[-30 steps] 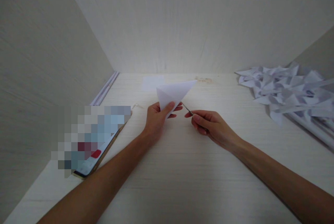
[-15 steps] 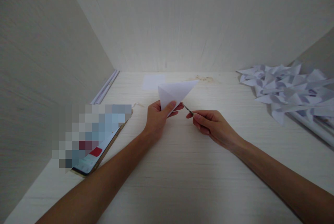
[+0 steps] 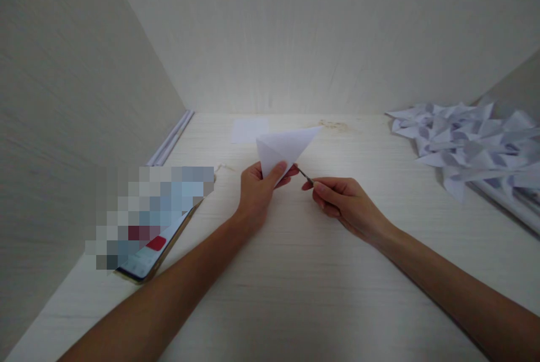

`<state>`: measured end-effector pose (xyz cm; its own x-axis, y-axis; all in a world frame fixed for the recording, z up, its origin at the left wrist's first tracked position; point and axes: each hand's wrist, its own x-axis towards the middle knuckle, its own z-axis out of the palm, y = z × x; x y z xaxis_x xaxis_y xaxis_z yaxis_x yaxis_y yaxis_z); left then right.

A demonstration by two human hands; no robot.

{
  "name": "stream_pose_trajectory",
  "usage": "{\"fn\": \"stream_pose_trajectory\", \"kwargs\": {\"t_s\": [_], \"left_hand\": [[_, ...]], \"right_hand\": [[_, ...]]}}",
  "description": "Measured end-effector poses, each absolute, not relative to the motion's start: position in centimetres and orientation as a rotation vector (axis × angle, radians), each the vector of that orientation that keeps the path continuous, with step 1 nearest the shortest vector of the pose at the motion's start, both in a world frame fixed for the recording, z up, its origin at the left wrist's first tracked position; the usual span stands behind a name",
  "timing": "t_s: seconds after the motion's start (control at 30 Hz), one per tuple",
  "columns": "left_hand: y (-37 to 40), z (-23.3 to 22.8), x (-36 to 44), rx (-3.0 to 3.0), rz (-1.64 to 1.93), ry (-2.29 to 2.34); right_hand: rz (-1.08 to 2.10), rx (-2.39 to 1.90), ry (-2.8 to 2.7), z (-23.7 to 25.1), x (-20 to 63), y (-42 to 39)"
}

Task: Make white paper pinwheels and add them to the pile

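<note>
Though pinched, paper [image 3: 283, 148] above (left) grip [image 3: 262, 190].

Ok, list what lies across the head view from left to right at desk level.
Phone → left hand holding the folded paper → thin tool → right hand pinching it → pile of folded papers.

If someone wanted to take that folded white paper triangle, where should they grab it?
Probably by its free upper right corner: the folded paper triangle stands off the table, and the left hand already pinches its lower tip. Coming from above right also avoids the thin tool held in the right hand.
</note>
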<state>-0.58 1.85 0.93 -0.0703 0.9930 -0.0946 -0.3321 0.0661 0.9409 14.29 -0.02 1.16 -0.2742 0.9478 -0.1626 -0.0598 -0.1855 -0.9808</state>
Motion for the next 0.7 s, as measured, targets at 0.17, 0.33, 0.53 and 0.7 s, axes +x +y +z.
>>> {"fn": "stream_pose_trajectory", "kwargs": {"t_s": [0.17,0.33,0.53,0.7], "left_hand": [[1.8,0.99,-0.47,0.833,1.357,1.059],[1.81,1.04,-0.46,0.832,1.352,1.054],[1.81,0.95,-0.54,0.844,1.342,1.044],[1.98,0.81,-0.68,0.878,1.31,1.028]], "right_hand": [[1.572,-1.126,-1.236,1.01,14.15,-0.08],[1.555,-1.124,-1.246,0.85,14.17,-0.04],[1.558,-1.138,-1.249,0.87,14.33,-0.08],[1.605,-1.148,-1.231,1.32,14.44,-0.13]]}}
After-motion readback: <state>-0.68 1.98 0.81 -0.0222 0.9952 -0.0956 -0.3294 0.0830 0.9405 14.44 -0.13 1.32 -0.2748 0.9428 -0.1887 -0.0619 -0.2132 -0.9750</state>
